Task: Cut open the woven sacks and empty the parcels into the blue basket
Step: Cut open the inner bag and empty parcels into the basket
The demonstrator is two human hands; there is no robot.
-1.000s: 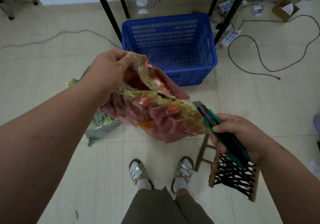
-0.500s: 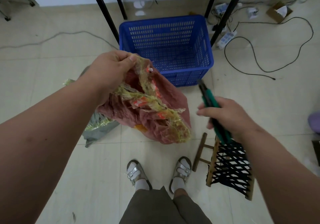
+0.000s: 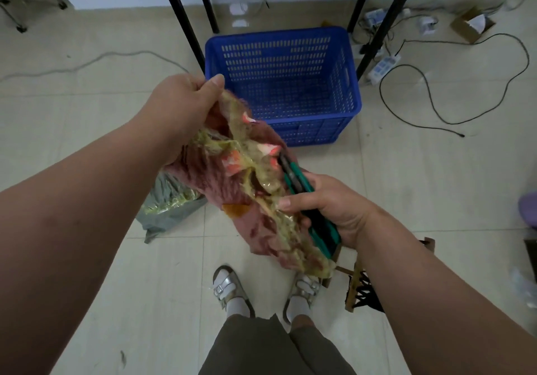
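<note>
Both hands [image 3: 186, 104] [image 3: 328, 209] hold sack [image 3: 232, 183] near basket rim [image 3: 353, 84].

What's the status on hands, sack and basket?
Left hand grips red woven sack top. Right hand holds green cutter against sack. Blue basket empty. Nothing in the way.

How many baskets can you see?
1. The blue basket stands on the floor ahead of the person, between the black legs, just past the sack held in the left hand. It looks empty.
</note>
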